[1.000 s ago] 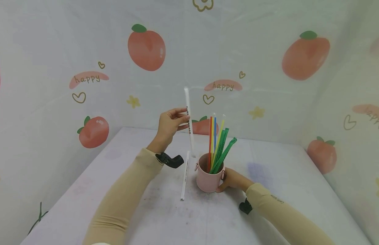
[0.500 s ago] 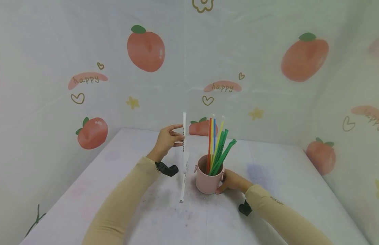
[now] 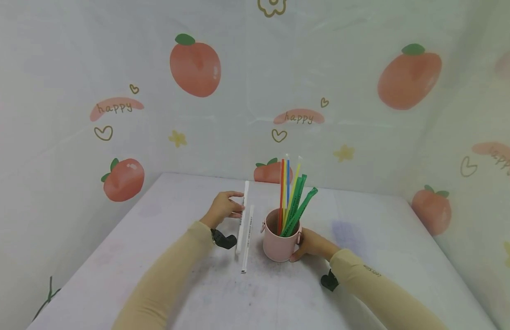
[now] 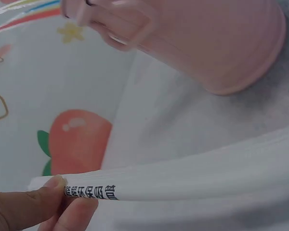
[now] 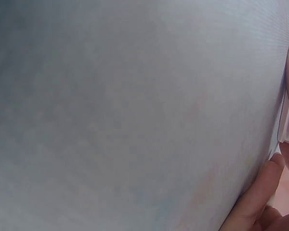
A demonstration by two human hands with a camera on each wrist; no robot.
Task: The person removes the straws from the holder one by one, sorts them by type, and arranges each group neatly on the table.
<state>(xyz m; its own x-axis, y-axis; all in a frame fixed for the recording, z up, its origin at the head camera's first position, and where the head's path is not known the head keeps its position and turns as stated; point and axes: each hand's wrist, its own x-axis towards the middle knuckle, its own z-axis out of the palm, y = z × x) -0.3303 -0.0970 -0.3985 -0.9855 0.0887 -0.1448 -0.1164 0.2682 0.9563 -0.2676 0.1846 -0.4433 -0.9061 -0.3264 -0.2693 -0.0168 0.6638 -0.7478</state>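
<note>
My left hand (image 3: 223, 208) pinches a white paper-wrapped straw (image 3: 240, 236) between thumb and fingers, low over the table. Dark printed characters show on the wrapper of this straw (image 4: 183, 182) in the left wrist view. Just to its right, a second white wrapped straw (image 3: 247, 243) lies on the table, nearly parallel. A small pink bucket (image 3: 275, 246) with ring handles stands further right, and my right hand (image 3: 315, 243) holds it by its right side. Out of the bucket lean red, yellow and blue straws and several green-wrapped straws (image 3: 298, 206). Only fingertips (image 5: 262, 192) appear in the right wrist view.
A pale cloth covers the table (image 3: 222, 293). Behind it and at both sides hang white curtains (image 3: 238, 68) printed with peaches, hearts and stars. A dark green twig-like thing (image 3: 50, 295) shows at the left.
My left hand has come down and slightly left with the white straw, which now tilts beside the lying one. The right hand stays on the bucket.
</note>
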